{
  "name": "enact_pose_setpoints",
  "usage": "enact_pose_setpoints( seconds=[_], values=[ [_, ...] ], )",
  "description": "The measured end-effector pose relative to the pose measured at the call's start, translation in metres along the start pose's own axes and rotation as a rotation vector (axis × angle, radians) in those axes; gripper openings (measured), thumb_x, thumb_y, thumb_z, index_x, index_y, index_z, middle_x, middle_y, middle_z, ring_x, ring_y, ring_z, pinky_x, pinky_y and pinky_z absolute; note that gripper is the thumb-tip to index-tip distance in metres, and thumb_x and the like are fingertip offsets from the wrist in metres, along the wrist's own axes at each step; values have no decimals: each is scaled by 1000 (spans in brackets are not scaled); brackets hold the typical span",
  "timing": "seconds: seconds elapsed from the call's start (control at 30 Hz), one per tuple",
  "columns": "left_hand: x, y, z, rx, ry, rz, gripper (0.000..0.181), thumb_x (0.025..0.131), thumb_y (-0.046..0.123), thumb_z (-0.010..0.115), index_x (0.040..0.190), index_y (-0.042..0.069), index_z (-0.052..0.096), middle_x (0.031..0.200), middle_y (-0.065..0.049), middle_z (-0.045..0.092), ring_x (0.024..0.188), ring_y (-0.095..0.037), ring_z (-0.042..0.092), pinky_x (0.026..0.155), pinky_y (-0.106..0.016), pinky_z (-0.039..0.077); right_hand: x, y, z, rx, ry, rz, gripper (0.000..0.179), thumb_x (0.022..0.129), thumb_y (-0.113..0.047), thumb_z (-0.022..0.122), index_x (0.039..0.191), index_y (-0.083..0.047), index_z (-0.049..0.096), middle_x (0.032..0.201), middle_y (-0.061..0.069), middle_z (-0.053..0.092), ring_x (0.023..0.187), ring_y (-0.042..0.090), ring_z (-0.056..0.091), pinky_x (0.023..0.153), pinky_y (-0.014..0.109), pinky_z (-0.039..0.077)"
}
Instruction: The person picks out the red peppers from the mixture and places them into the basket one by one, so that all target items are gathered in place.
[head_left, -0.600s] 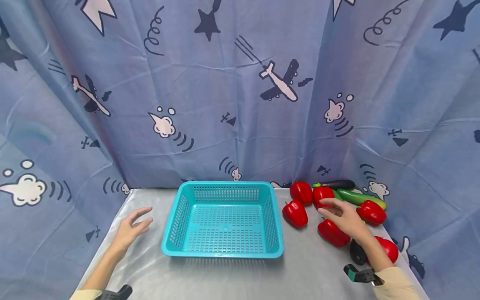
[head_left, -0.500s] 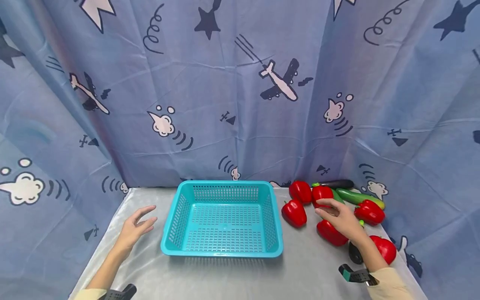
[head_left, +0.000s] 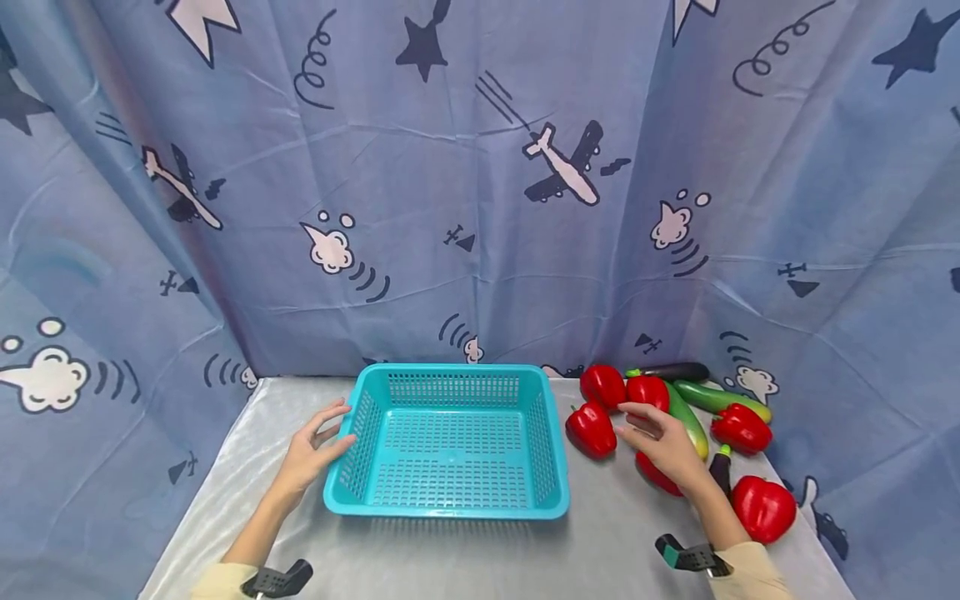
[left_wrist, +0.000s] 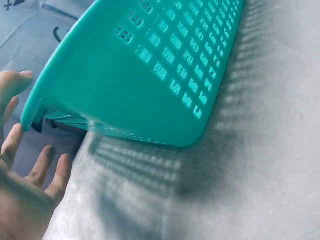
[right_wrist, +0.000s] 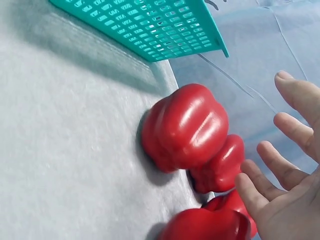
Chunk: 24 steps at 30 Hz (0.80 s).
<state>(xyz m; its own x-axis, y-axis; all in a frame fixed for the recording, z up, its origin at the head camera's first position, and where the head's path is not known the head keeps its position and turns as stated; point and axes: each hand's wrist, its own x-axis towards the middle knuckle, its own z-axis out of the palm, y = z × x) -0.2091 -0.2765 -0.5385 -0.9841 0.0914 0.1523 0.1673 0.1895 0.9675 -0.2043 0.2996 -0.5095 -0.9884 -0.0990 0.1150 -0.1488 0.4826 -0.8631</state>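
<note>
A turquoise plastic basket (head_left: 450,510) with slotted walls stands in the middle of the table, nothing inside it. My left hand (head_left: 306,454) is at its left rim, thumb and fingers spread; in the left wrist view the fingertips (left_wrist: 15,137) lie right by the rim. My right hand (head_left: 663,446) hovers over the vegetables, fingers loosely bent and holding nothing. Just left of its fingertips lies a red bell pepper (head_left: 591,430), also large in the right wrist view. Another red bell pepper (head_left: 654,473) is partly hidden beneath the right hand.
Right of the basket lie more red bell peppers (head_left: 763,508), green zucchini (head_left: 720,398) and dark eggplants (head_left: 675,371). A blue patterned curtain (head_left: 480,208) hangs behind the silvery tabletop (head_left: 450,567).
My left hand has moved right to the basket's left rim. My right hand has shifted slightly left and down, uncovering more of the eggplant and zucchini behind it.
</note>
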Motion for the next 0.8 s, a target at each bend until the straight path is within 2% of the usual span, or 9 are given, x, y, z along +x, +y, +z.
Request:
enact_pose_setpoints(
  seconds=[0.17, 0.43, 0.67, 0.8],
  values=[
    [4, -5, 8, 78, 15, 68, 50, 91, 5, 75, 138, -1, 58, 159, -21, 33, 141, -45, 34, 109, -61, 31, 5, 2, 7, -13, 4, -9, 55, 95, -30, 73, 140, -3, 57, 139, 21, 56, 130, 45, 50, 100, 47, 43],
    [9, -4, 13, 253, 28, 92, 44, 88, 2, 78, 130, 1, 65, 158, -20, 33, 128, -54, 47, 93, -64, 46, 13, 7, 13, 6, 6, -30, 56, 95, -28, 74, 141, -3, 56, 140, 21, 55, 131, 46, 48, 102, 54, 40],
    [12, -6, 11, 292, 15, 155, 38, 86, -2, 77, 123, -4, 68, 156, -22, 35, 126, -54, 48, 86, -62, 51, 21, 10, 19, 23, -2, -19, 61, 92, -29, 77, 143, -6, 54, 142, 21, 53, 131, 44, 46, 104, 56, 39],
    [13, -8, 11, 290, 16, 139, 34, 86, -5, 75, 119, -3, 69, 157, -20, 36, 125, -53, 50, 88, -61, 51, 24, 11, 21, 31, -5, 12, 64, 90, -30, 79, 143, -6, 53, 144, 22, 51, 132, 45, 45, 105, 59, 37]
  ],
)
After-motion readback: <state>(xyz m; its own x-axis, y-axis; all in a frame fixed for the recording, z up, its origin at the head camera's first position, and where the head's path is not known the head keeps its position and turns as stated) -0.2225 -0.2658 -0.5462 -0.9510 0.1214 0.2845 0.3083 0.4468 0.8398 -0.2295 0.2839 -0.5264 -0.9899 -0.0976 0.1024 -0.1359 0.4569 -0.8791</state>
